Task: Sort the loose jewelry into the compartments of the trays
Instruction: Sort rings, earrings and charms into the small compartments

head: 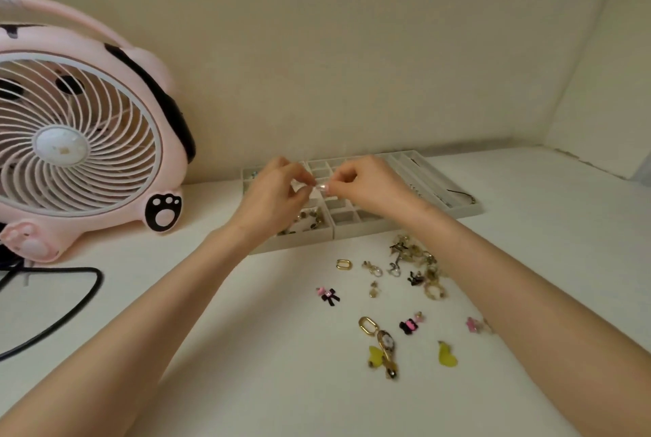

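Both hands hover over the grey compartment trays [352,230] at the back of the white table. My left hand [271,197] and my right hand [366,186] meet fingertip to fingertip, pinching a tiny pale piece of jewelry [321,186] between them; its shape is too small to tell. Several dark and gold pieces lie in a front compartment [310,219] of the left tray. Loose jewelry is scattered on the table in front: a gold link [342,264], a black-and-pink bow [328,295], a tangled gold heap [422,264], a gold chain charm [382,345] and yellow-green pendants [447,355].
A pink desk fan [81,133] stands at the left, its black cable [60,313] looping over the table. A third tray with long slots [433,182] holds chains at the right. A cream wall closes the back and right side.
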A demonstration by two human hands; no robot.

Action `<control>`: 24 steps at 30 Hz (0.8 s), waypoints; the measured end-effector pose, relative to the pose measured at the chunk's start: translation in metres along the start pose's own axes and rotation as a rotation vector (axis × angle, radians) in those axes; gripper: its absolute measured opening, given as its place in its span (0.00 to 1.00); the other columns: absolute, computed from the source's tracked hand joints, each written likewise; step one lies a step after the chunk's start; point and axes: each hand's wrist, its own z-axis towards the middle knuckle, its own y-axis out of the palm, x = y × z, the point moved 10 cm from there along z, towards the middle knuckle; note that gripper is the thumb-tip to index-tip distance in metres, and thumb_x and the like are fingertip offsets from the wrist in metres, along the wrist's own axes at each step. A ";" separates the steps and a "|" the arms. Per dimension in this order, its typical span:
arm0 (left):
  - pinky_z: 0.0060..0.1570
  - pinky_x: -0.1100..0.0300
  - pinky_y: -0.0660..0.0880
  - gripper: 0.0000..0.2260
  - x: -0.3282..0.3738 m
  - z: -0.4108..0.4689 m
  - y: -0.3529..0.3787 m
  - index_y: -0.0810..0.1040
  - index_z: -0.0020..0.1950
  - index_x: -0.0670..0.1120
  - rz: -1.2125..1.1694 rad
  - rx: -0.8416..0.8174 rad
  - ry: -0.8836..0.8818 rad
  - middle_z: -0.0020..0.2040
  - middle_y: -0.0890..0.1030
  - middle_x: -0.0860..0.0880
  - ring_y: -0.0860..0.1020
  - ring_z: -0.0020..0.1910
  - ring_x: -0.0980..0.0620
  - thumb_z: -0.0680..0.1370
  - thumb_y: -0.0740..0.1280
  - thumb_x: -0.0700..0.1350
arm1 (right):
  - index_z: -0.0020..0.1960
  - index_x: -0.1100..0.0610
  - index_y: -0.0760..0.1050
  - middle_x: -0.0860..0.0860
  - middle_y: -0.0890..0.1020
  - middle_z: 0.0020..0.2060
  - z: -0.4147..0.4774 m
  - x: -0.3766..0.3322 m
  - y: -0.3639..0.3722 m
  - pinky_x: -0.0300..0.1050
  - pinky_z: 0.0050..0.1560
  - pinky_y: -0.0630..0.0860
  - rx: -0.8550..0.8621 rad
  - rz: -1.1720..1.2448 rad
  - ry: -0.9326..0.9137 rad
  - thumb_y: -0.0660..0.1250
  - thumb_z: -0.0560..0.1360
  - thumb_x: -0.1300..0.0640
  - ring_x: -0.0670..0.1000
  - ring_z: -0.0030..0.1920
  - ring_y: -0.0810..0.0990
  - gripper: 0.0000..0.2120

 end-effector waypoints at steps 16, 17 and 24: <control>0.38 0.71 0.66 0.04 0.104 -0.066 0.075 0.77 0.44 0.49 -0.141 -0.579 0.303 0.44 0.76 0.59 0.74 0.39 0.62 0.74 0.70 0.48 | 0.38 0.50 0.81 0.45 0.83 0.37 -0.095 0.088 -0.051 0.46 0.44 0.77 0.156 0.066 0.101 0.71 0.72 0.51 0.40 0.36 0.76 0.05; 0.38 0.72 0.66 0.05 0.106 -0.073 0.078 0.78 0.45 0.48 -0.158 -0.673 0.304 0.42 0.77 0.61 0.73 0.39 0.62 0.73 0.71 0.48 | 0.39 0.51 0.81 0.46 0.83 0.38 -0.096 0.091 -0.051 0.44 0.44 0.76 0.159 0.080 0.104 0.71 0.72 0.51 0.40 0.36 0.76 0.05; 0.51 0.65 0.69 0.11 0.114 -0.112 0.098 0.80 0.49 0.55 -0.131 -1.031 0.371 0.44 0.73 0.61 0.70 0.46 0.59 0.69 0.75 0.46 | 0.42 0.56 0.83 0.48 0.84 0.37 -0.098 0.090 -0.036 0.32 0.40 0.73 0.100 0.154 0.083 0.71 0.73 0.54 0.38 0.35 0.76 0.06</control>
